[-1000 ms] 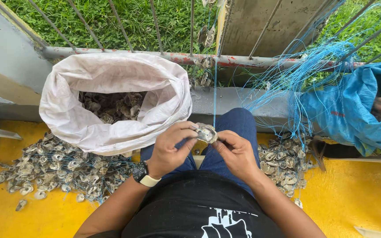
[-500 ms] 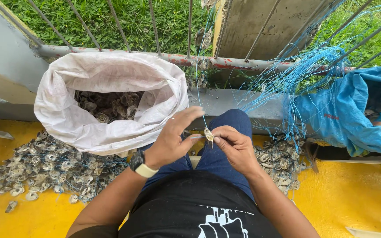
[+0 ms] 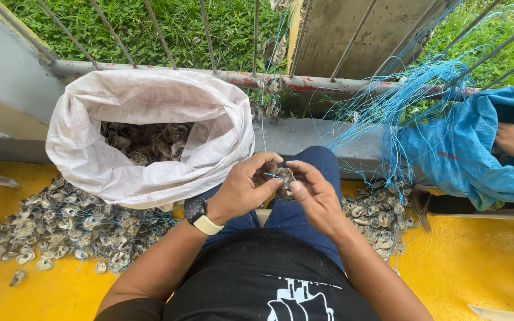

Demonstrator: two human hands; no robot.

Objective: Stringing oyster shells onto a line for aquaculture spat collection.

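Since the earlier frame the hands have stayed together over the knee, but the shell now sits lower between the fingers, half covered by them, and the view has shifted slightly.

A white sack stands open on the left against the railing, with dark shells heaped inside it. On the yellow floor left of the legs lies a pile of strung shells; a smaller pile lies to the right of the knee. Loose blue line hangs in a tangle from the railing bars, some strands trailing down towards the right pile. Beyond it another person's hand rests on a blue sack.

The left hand, with a dark watch on a pale strap at the wrist, curls around the shell from the left, thumb and fingers closed on it. The right hand pinches the shell's other side, fingertips touching the left hand's. A short piece of blue line crosses the shell between them.
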